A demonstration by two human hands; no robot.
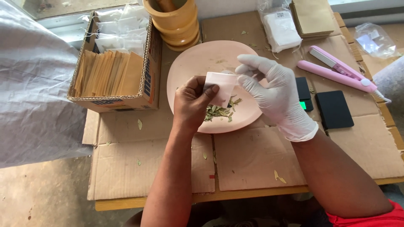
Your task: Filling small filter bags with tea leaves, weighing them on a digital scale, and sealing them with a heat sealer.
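My bare left hand (191, 103) holds a small white sachet (221, 86) by its left edge, above a pink plate (189, 67). My right hand (273, 90), in a white glove, pinches the sachet's upper right corner with thumb and fingers. Under the sachet, a small heap of dried green leaves (219, 111) lies on the plate's near side. Both hands hover over the plate, close together.
A cardboard box (145, 84) with brown envelopes and white sachets stands at the left. A wooden mortar (176, 23) is behind the plate. A pink heat sealer (336, 69), a small black scale (303, 92), a black pad (334, 109) and packets lie to the right. A grey sack (33, 84) is on the far left.
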